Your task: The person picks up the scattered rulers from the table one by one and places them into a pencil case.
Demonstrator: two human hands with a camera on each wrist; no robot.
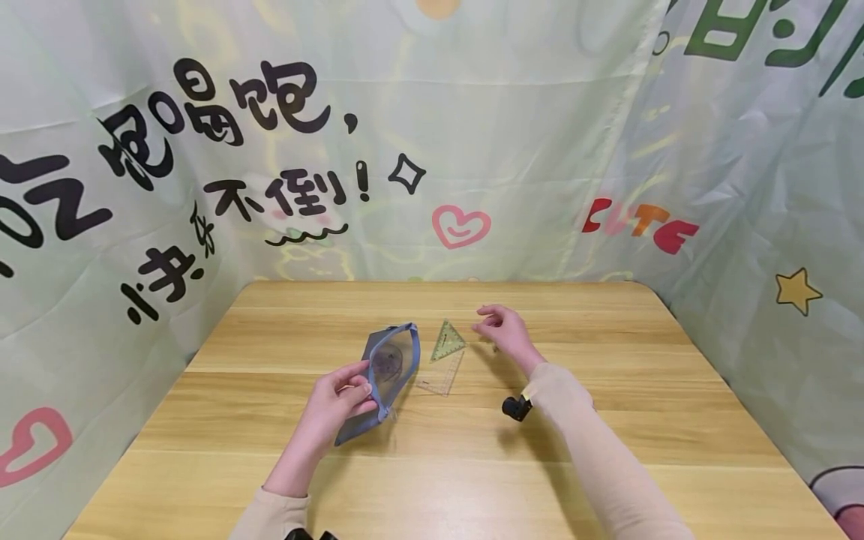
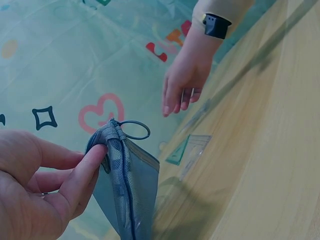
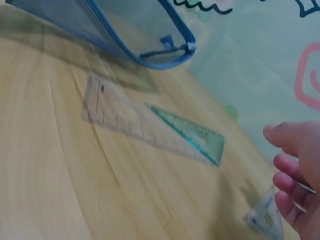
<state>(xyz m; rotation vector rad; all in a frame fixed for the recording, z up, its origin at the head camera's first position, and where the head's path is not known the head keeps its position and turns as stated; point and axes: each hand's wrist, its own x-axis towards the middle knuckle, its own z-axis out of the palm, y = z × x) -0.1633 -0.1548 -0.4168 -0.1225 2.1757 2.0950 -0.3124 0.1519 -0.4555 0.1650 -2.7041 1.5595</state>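
Blue-trimmed, see-through zip pouch (image 1: 394, 382), tilted, its mouth gaping, is pinched at the edge by the left hand (image 1: 340, 394), over a wooden table (image 1: 432, 465). To its right, a green triangle ruler (image 1: 447, 346) touches a clear one (image 3: 135, 127). The right hand (image 1: 502, 330), relaxed and holding nothing, hovers near another clear triangle (image 3: 260, 212).

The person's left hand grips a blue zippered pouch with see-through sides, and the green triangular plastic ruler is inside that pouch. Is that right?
Not quite: the green triangular plastic ruler isn't inside; it lies outside the pouch, flat on the light wooden table, as the head view shows. The left hand does grip the blue zippered pouch.
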